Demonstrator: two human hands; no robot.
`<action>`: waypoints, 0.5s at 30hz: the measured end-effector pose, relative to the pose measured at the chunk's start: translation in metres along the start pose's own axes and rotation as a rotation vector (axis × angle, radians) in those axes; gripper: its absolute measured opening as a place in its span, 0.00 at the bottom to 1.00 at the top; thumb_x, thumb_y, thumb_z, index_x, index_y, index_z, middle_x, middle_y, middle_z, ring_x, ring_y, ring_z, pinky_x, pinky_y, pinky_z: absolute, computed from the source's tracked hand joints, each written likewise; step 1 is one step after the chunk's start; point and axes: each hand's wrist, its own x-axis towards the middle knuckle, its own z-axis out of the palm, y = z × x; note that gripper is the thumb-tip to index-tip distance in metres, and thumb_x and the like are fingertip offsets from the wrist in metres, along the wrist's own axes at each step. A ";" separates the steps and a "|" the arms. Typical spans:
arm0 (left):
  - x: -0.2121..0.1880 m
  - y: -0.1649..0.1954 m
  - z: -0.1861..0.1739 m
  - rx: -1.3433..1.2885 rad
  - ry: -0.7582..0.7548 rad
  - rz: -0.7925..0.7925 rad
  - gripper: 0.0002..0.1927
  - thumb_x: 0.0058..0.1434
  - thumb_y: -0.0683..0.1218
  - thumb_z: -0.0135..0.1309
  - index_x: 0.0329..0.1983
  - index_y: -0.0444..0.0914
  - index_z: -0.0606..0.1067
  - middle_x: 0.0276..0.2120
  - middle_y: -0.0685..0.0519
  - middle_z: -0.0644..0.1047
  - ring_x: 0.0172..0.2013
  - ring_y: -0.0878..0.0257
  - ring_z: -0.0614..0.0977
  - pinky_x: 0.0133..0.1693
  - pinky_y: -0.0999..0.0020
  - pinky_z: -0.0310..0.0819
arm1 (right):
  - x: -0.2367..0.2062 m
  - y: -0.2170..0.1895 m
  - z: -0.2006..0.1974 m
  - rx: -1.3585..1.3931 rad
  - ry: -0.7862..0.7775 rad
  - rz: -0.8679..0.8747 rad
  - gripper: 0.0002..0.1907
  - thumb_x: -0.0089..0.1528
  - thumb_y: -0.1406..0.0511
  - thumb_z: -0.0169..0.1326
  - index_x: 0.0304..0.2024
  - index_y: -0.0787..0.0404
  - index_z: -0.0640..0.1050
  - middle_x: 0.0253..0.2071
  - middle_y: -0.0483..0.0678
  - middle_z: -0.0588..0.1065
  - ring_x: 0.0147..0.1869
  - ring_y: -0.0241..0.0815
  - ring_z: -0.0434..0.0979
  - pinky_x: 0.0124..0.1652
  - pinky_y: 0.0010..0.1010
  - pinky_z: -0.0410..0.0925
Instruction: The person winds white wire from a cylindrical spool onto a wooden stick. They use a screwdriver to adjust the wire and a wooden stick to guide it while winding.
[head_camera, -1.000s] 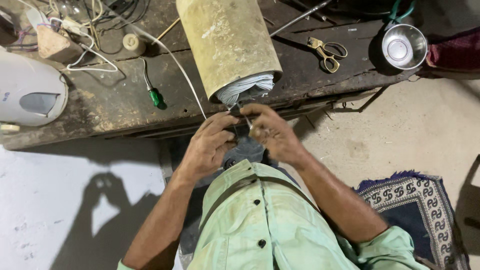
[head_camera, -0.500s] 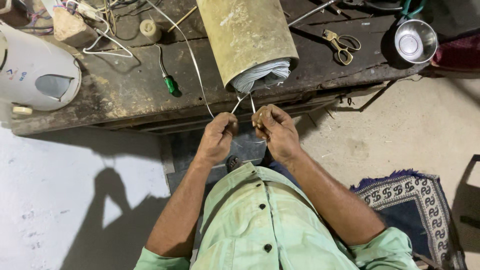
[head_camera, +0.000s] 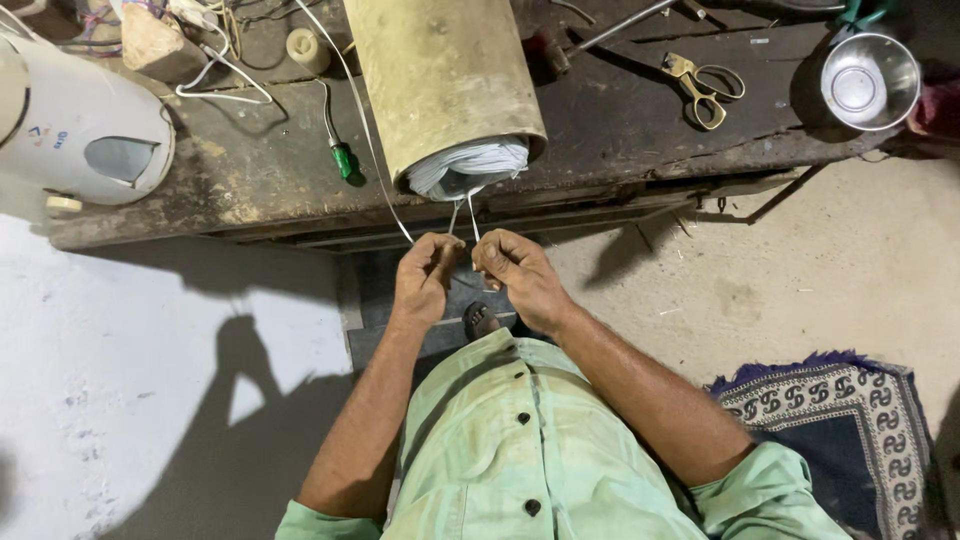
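Head view: left hand (head_camera: 425, 280) and right hand (head_camera: 515, 272) pinching thin white wires (head_camera: 460, 215), close together below bench edge (head_camera: 300, 235); wires running up into dusty cylinder (head_camera: 445, 85) lying on its side, likely keeping them taut. Green screwdriver (head_camera: 345, 160), scissors (head_camera: 700, 85) lying unused.

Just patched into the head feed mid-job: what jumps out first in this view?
The big yellowish cylinder lying on the dark workbench, its white-lined open end facing the person. Just below it, the left hand and right hand pinch thin white wires coming out of that end. The white appliance at the bench's left end also stands out.
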 end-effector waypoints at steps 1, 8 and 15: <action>-0.003 0.001 0.007 0.013 0.053 -0.095 0.05 0.73 0.39 0.49 0.44 0.34 0.76 0.30 0.55 0.72 0.27 0.68 0.64 0.29 0.72 0.56 | 0.001 0.000 -0.003 0.020 0.005 0.001 0.15 0.71 0.56 0.51 0.38 0.61 0.74 0.36 0.41 0.70 0.36 0.31 0.63 0.36 0.24 0.61; -0.029 0.047 0.031 0.095 0.092 0.179 0.06 0.75 0.42 0.49 0.43 0.35 0.74 0.32 0.60 0.72 0.33 0.73 0.69 0.35 0.77 0.65 | 0.005 0.014 -0.015 0.088 0.051 0.062 0.16 0.73 0.55 0.51 0.35 0.56 0.71 0.31 0.37 0.66 0.32 0.29 0.59 0.32 0.24 0.58; -0.044 0.099 0.015 0.102 0.051 -0.020 0.09 0.72 0.46 0.49 0.38 0.36 0.72 0.26 0.61 0.68 0.20 0.74 0.66 0.16 0.75 0.66 | 0.041 0.037 -0.001 -0.072 0.236 -0.018 0.15 0.74 0.56 0.47 0.36 0.56 0.72 0.28 0.39 0.67 0.29 0.29 0.60 0.30 0.24 0.57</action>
